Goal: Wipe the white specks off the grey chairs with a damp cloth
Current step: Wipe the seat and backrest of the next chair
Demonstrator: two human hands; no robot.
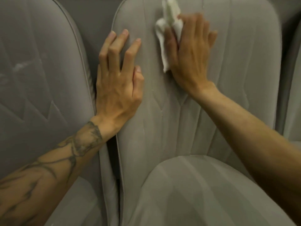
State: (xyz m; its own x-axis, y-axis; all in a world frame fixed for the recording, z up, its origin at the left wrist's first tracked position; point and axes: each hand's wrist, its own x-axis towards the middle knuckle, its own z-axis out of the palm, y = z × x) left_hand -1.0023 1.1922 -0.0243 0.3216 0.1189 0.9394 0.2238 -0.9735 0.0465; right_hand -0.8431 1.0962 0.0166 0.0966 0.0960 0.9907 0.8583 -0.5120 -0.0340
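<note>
Head view: the right hand (190, 51) is lying flat, fingers extended and close together, pressing the white cloth (169, 18) against the upper centre of the middle grey chair (236, 70), with the cloth bunching out left of and above the fingers and the forearm reaching in from the lower right. The left hand (117, 85) is bracing on the same backrest's left edge, fingers spread and arched, fingertips bearing on the fabric and gripping nothing. White smears (20, 66) are showing on the left chair (40, 103).
</note>
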